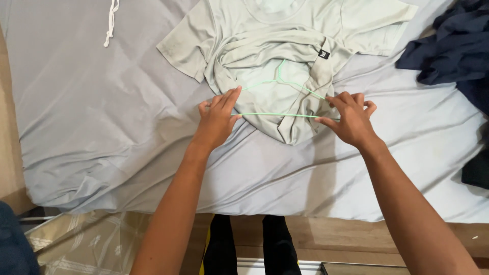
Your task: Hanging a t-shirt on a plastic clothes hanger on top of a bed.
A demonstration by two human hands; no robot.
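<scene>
Pale sage-green short-sleeved T-shirt [285,30] lies flat on the grey bedsheet [102,102], collar away from the person, hem bunched up toward the chest. A thin mint-green wire hanger [279,97] sits inside the bunched hem, its neck pointing toward the collar. Left hand [218,119] pinches the hanger's left corner with the fabric. Right hand [351,116] pinches the right corner likewise. Small black tag [324,53] at the hem. Dark navy clothes pile [453,46] on the right, white drawstring [110,23] top left.

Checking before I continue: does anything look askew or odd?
The pale green T-shirt is bunched unevenly around the green wire hanger, hem rucked up. Both hands, left hand and right hand, grip the hanger's ends.
</scene>
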